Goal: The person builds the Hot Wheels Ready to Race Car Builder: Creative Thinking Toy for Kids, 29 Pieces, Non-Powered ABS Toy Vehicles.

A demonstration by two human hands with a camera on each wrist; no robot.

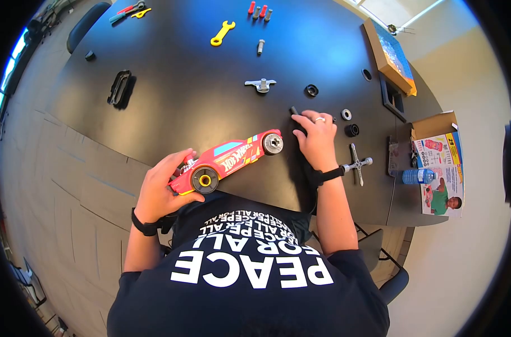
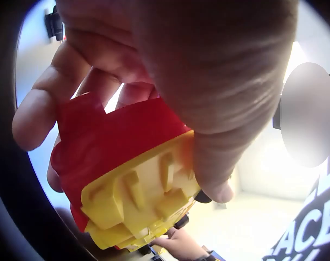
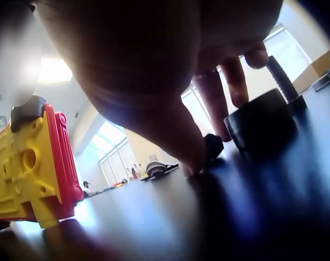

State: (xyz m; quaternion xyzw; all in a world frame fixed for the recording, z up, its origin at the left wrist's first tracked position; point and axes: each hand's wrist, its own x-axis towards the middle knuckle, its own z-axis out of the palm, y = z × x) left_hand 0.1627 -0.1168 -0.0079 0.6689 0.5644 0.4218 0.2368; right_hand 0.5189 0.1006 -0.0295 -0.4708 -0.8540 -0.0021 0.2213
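Note:
A red toy car [image 1: 231,155] with yellow trim is tilted in my left hand [image 1: 159,188], which grips its rear end. One black rear wheel [image 1: 205,180] and a grey front hub [image 1: 273,144] face up in the head view. From the left wrist, the car's yellow underside [image 2: 138,190] shows beneath my thumb. My right hand [image 1: 318,140] is low over the table, thumb and fingers around a small black bolt [image 3: 213,147] that they partly hide. Beside those fingers stand a thick black cylinder [image 3: 263,128] and a threaded black rod [image 3: 283,80].
Right of my right hand lie a grey ring [image 1: 346,114], a black wheel [image 1: 352,130] and a grey cross wrench [image 1: 357,164]. Farther off are a grey winged part [image 1: 260,85] and a yellow wrench [image 1: 223,33]. A water bottle [image 1: 418,176] and boxes [image 1: 442,151] line the right edge.

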